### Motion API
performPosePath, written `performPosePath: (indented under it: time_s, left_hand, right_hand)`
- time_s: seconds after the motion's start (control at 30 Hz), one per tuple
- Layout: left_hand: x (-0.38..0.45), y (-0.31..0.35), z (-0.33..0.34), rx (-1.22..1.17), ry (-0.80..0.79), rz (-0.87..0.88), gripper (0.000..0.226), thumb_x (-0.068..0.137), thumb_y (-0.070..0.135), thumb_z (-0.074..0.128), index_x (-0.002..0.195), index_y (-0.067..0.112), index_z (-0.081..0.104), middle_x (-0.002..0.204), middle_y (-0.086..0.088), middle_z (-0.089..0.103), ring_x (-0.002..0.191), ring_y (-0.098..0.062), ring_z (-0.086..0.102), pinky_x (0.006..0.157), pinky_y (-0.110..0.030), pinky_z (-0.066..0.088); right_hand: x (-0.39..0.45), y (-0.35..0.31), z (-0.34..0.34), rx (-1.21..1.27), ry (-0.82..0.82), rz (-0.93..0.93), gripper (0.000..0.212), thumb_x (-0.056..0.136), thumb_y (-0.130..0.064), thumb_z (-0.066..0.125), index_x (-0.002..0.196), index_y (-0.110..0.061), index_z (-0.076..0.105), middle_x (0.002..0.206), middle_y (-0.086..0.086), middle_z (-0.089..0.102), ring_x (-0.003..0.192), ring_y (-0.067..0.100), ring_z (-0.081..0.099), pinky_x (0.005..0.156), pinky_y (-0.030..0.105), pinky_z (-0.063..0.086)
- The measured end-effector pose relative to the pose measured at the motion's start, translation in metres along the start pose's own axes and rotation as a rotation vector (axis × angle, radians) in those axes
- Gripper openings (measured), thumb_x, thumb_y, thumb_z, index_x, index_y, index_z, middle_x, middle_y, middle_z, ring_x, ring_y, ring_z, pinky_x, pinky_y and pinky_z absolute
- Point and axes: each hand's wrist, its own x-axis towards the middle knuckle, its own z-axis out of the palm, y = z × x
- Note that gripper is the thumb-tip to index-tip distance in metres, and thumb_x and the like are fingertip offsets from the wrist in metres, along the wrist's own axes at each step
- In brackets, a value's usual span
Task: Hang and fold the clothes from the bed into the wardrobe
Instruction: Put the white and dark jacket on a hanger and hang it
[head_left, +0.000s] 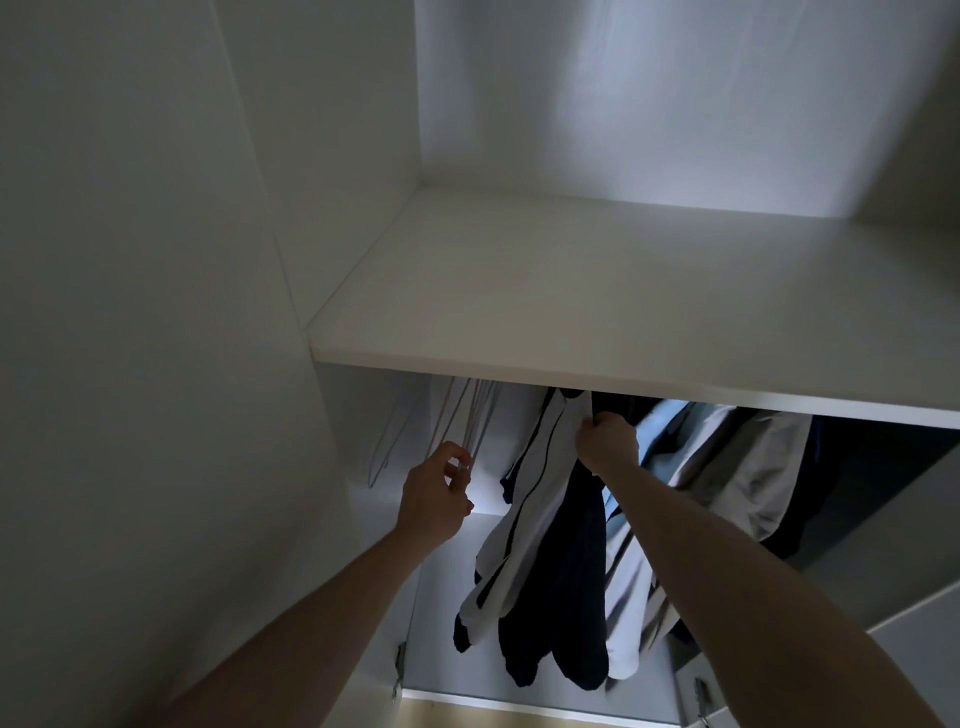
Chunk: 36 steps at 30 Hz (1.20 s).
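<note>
Several garments are already hanging under the white wardrobe shelf (597, 291), so the task is looking well advanced, though the bed is lying out of view. The right hand (608, 441) is gripping the top of the white-and-navy striped garment (524, 519) at 6 o'clock, while the left hand (436, 493), at 7 o'clock, is pinching one of the thin white empty hangers (457, 415). The grey and blue hung clothes (727, 457) at 4 o'clock are crowding the hanging space.
</note>
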Motion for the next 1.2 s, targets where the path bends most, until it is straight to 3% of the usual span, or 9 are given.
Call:
performPosePath:
  time_s: [0.17, 0.3, 0.4, 0.6, 0.7, 0.8, 0.9, 1.03, 1.2]
  left_hand:
    - [-0.002, 0.0, -0.001, -0.038, -0.006, -0.01, 0.026, 0.101, 0.013, 0.062, 0.111, 0.036, 0.067, 0.091, -0.004, 0.068, 0.06, -0.02, 0.07, 0.063, -0.048, 0.064]
    - [-0.001, 0.002, -0.001, -0.194, -0.052, -0.145, 0.047, 0.096, 0.012, 0.07, 0.131, 0.041, 0.059, 0.092, -0.002, 0.073, 0.059, -0.02, 0.072, 0.055, -0.033, 0.057]
    - [0.005, 0.007, -0.001, -0.328, -0.077, -0.287, 0.026, 0.093, 0.006, 0.071, 0.118, 0.015, 0.07, 0.088, -0.006, 0.078, 0.058, -0.021, 0.069, 0.054, -0.032, 0.055]
    - [0.008, 0.011, -0.001, -0.366, -0.172, -0.38, 0.015, 0.094, 0.003, 0.066, 0.106, 0.001, 0.073, 0.092, -0.011, 0.079, 0.063, -0.018, 0.068, 0.061, -0.032, 0.056]
    - [0.011, 0.01, 0.003, -0.341, -0.196, -0.37, 0.017, 0.099, 0.007, 0.064, 0.109, -0.004, 0.071, 0.085, -0.009, 0.077, 0.062, -0.018, 0.067, 0.057, -0.028, 0.053]
    - [0.015, 0.007, 0.004, -0.337, -0.174, -0.364, 0.018, 0.099, 0.007, 0.065, 0.111, -0.006, 0.07, 0.088, -0.013, 0.076, 0.062, -0.02, 0.067, 0.057, -0.027, 0.057]
    - [0.017, 0.004, 0.004, -0.336, -0.16, -0.366, 0.016, 0.098, 0.005, 0.067, 0.11, -0.005, 0.07, 0.093, -0.018, 0.078, 0.063, -0.024, 0.069, 0.061, -0.029, 0.06]
    - [0.023, -0.009, 0.005, -0.282, -0.086, -0.343, 0.01, 0.096, 0.007, 0.069, 0.105, 0.002, 0.07, 0.088, -0.008, 0.08, 0.065, -0.028, 0.074, 0.062, -0.028, 0.061]
    - [0.029, -0.025, 0.004, -0.268, -0.018, -0.317, 0.008, 0.098, 0.012, 0.07, 0.101, 0.005, 0.071, 0.084, 0.0, 0.079, 0.063, -0.028, 0.075, 0.064, -0.032, 0.063]
  right_hand:
    - [-0.004, 0.005, 0.008, -0.008, 0.019, -0.018, 0.015, 0.099, -0.016, 0.053, 0.105, -0.004, 0.06, 0.103, 0.014, 0.067, 0.091, 0.034, 0.063, 0.075, 0.032, 0.044]
    - [-0.032, 0.008, 0.014, 0.244, 0.346, -0.287, 0.025, 0.091, -0.003, 0.062, 0.115, -0.006, 0.058, 0.113, 0.005, 0.053, 0.091, 0.015, 0.05, 0.079, 0.029, 0.04]
    - [-0.058, 0.008, 0.037, 0.291, 0.25, -0.5, 0.018, 0.092, -0.002, 0.061, 0.106, -0.013, 0.062, 0.105, -0.001, 0.057, 0.077, 0.008, 0.055, 0.07, 0.012, 0.042]
    - [-0.061, -0.016, 0.078, 0.299, -0.197, -0.237, 0.021, 0.102, -0.012, 0.055, 0.113, -0.01, 0.073, 0.107, 0.0, 0.072, 0.087, 0.018, 0.069, 0.085, 0.031, 0.056]
    - [-0.054, -0.039, 0.087, 0.338, -0.335, -0.108, 0.021, 0.103, -0.011, 0.052, 0.094, -0.009, 0.07, 0.082, -0.001, 0.067, 0.067, 0.009, 0.063, 0.064, 0.018, 0.051]
    - [-0.051, -0.046, 0.093, 0.403, -0.309, -0.047, 0.022, 0.098, -0.008, 0.057, 0.082, -0.004, 0.071, 0.067, -0.001, 0.063, 0.056, 0.006, 0.058, 0.047, 0.01, 0.041]
    - [-0.052, -0.044, 0.093, 0.373, -0.276, -0.066, 0.024, 0.097, -0.017, 0.064, 0.076, -0.008, 0.073, 0.059, -0.009, 0.062, 0.047, -0.002, 0.058, 0.05, 0.013, 0.042]
    - [-0.055, -0.041, 0.083, 0.457, -0.171, -0.008, 0.017, 0.098, -0.019, 0.064, 0.087, -0.025, 0.075, 0.082, -0.01, 0.071, 0.067, 0.004, 0.067, 0.059, 0.014, 0.049]
    - [-0.068, -0.037, 0.063, 0.644, -0.106, 0.024, 0.017, 0.099, -0.011, 0.061, 0.095, -0.016, 0.077, 0.084, -0.003, 0.074, 0.056, 0.004, 0.068, 0.05, 0.017, 0.052]
